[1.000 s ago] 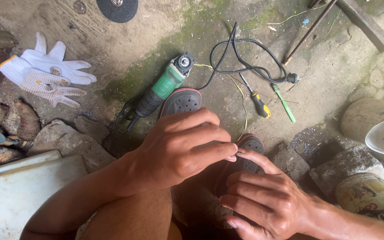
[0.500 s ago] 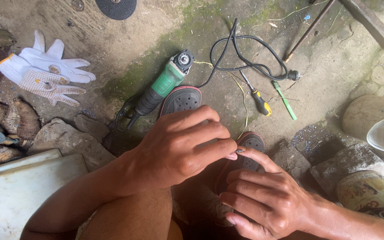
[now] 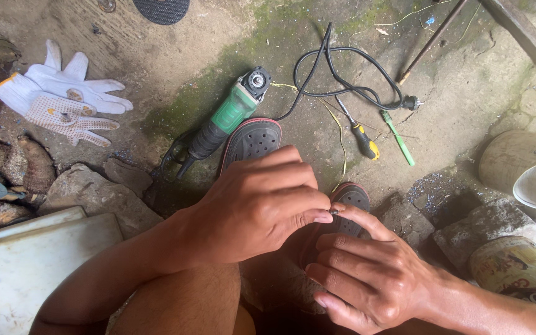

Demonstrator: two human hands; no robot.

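now a tiny dark piece (image 3: 334, 211) sits pinched between both hands' fingertips (image 3: 324, 217).

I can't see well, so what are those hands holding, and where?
A tiny dark thing, too small to name, is pinched between the fingertips of the left hand and the right hand. Which part is pinched cannot be told.

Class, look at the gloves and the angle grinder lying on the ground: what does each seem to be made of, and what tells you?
Gloves: white knitted fabric, likely cotton; soft, crumpled, with small grip dots on one palm.
Angle grinder: glossy green plastic body with a black rear section, and a dull grey metal head with a bare spindle.
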